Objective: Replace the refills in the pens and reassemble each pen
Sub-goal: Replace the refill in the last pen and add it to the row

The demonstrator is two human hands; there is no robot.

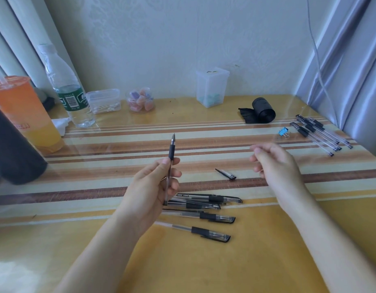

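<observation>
Plastic pen [171, 152], looking light and slippery, is standing tip-up in the left hand [153, 187] pinching its barrel, the rubber grip seeming the best hold, while the right hand [275, 163] is hanging loose and empty.

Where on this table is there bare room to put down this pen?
Bare: the yellow table front, nearer you than the capped pens; also the striped middle between the loose cap and the sweets jar. Crowded: the pile under your left hand, the far-right pens by the blue clip, the left edge with the orange drink.
</observation>
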